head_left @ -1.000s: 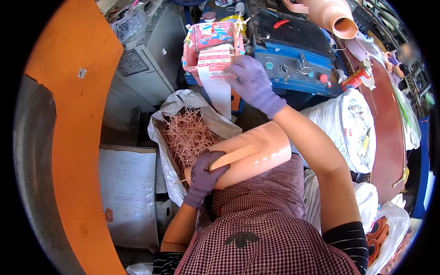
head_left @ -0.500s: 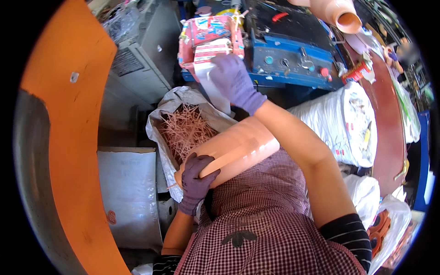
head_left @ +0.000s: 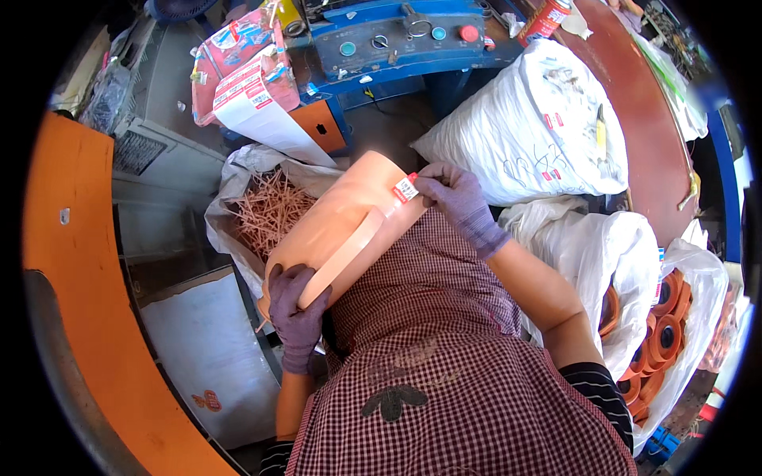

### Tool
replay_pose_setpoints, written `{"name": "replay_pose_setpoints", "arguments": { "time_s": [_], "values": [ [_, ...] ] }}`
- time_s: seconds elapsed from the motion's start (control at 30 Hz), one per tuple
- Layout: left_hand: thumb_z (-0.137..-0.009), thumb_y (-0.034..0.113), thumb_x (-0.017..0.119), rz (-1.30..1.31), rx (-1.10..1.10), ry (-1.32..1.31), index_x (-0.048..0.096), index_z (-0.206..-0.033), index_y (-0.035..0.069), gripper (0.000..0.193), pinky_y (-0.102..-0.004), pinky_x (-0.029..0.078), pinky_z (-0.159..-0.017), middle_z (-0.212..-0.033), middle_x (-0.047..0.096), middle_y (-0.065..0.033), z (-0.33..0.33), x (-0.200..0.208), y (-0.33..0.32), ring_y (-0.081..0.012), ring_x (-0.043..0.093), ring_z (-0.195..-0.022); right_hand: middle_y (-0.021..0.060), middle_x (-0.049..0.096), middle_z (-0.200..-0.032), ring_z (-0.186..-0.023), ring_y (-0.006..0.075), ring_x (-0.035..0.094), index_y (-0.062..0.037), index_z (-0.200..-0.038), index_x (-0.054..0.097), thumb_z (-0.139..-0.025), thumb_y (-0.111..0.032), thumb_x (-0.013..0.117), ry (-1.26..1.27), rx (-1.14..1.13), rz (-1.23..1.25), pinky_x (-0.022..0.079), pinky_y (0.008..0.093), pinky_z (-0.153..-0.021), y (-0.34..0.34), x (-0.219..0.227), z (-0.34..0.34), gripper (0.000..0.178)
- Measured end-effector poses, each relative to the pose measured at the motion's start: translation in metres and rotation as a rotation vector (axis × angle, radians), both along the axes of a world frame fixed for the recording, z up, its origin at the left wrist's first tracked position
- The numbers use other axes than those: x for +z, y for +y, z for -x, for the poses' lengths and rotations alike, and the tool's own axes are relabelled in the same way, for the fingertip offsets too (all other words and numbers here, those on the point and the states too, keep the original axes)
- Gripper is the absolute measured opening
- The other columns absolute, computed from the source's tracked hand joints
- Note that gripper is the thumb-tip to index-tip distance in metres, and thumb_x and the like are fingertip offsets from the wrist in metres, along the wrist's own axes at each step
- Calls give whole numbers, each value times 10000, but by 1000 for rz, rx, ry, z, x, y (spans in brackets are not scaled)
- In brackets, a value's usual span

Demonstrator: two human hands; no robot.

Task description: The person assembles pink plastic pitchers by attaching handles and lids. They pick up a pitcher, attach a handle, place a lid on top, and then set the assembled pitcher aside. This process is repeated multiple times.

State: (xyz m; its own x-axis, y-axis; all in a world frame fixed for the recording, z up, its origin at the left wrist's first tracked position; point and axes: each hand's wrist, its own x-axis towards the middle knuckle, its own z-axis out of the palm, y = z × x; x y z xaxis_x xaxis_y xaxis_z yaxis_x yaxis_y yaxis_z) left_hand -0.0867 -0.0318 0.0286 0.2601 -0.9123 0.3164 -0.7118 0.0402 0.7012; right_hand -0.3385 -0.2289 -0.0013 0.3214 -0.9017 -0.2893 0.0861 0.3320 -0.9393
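Slantwise, a peach jug (head_left: 325, 230) above our checked apron (head_left: 452, 373), our left hand (head_left: 298, 321) clamped on its near end, our right hand (head_left: 460, 202) pinching a small label (head_left: 406, 190) at its far end, a sack (head_left: 219, 226) of pinkish scraps (head_left: 271, 208) behind.

Bright light, palest on the sack (head_left: 516, 127) — bluish glare along the right rim, soft sheen on the jug (head_left: 333, 208), dark shadow under the machine (head_left: 397, 59). Centre fairly sharp; fisheye bends the panel (head_left: 71, 198) — corners black.
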Motion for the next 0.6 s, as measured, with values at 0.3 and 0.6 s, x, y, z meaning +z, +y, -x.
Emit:
{"name": "replay_pose_setpoints", "arguments": {
  "time_s": [0.3,0.6],
  "values": [
    [-679,74,765,-55,19,-30,678,-1029,2,368,-489,332,-1105,-1041,662,-153,11,3,10,-353,574,-1098,44,642,-776,-628,90,576,13,-937,659,-854,-85,691,-2,8,23,488,233,-588,13,-9,-11,133],
    [-671,77,774,-65,8,-39,685,-1000,13,346,-489,332,-1099,-1009,669,-144,15,6,6,-340,596,-1046,53,659,-775,-628,95,593,14,-942,667,-841,-97,693,94,-3,65,502,250,-588,14,-13,-14,152]
  ]
}}
